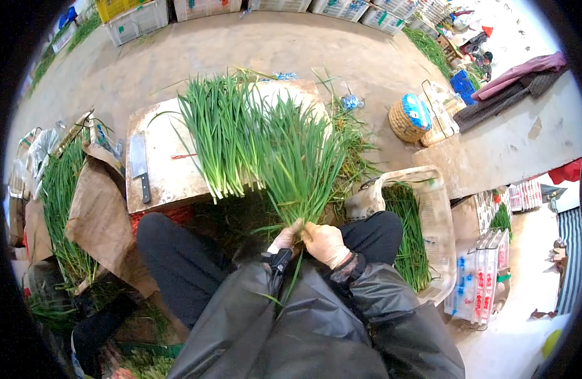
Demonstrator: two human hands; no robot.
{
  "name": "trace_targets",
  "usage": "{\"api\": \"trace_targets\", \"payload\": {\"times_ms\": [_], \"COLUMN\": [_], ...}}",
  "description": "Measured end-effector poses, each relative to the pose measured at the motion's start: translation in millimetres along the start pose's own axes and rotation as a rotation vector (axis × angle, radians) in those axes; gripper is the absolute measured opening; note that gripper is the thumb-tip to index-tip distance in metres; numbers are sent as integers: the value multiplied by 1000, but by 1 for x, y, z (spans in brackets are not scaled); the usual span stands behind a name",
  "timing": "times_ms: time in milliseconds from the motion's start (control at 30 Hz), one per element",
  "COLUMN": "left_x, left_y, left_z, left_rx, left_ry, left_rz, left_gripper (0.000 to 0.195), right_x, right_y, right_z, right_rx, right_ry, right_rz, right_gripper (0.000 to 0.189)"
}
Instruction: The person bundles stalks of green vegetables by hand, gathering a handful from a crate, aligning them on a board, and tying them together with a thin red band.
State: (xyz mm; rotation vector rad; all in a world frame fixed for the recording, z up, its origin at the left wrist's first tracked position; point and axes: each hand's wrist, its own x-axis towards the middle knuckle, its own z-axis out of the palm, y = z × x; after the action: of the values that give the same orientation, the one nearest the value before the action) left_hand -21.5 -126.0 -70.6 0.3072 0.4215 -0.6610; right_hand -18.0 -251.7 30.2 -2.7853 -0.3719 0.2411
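Note:
Both my gloved hands meet at the base of a bunch of garlic chives (303, 170), its green leaves fanning away over the board. My left hand (286, 237) closes around the stems from the left. On the other side my right hand (325, 244) grips the same stem ends. A loose leaf hangs down below my hands. Left of this bunch, a row of chives with pale trimmed ends (222, 137) lies on the white board (165, 177). Near the board's left edge rests a cleaver (140, 163) with a black handle, and a red tie (183, 156) lies beside it.
At my right knee stands a white plastic crate (435, 237) holding chives (407, 241). Another pile of chives (63, 203) lies left by brown sheeting (101, 218). Leaf scraps (352, 147) heap beyond the board's right edge. A wicker basket (404, 124) stands farther right. Crates (137, 23) line the back.

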Motion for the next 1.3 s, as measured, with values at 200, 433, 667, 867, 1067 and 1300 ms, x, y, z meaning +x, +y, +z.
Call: {"api": "trace_targets", "payload": {"times_ms": [200,433,667,867,1067,1300], "left_x": [10,0,6,14,1,-11], "left_y": [5,-1,-6,-8,2,11], "left_z": [-13,18,19,7,11,43], "left_rx": [159,255,540,526,372,246], "left_ry": [-95,94,226,252,127,104], "left_rz": [-7,133,228,296,152,145], "left_gripper": [33,26,24,32,32,18], "right_x": [1,40,63,44,30,48], "right_y": [6,7,18,13,18,45], "right_z": [-13,-39,-19,-23,-47,-55], "right_rx": [109,269,-70,-222,-87,42], "right_ry": [-249,164,73,90,370,608], "right_rz": [-65,109,36,-408,-579,-301], "right_gripper": [40,38,34,11,8,8]}}
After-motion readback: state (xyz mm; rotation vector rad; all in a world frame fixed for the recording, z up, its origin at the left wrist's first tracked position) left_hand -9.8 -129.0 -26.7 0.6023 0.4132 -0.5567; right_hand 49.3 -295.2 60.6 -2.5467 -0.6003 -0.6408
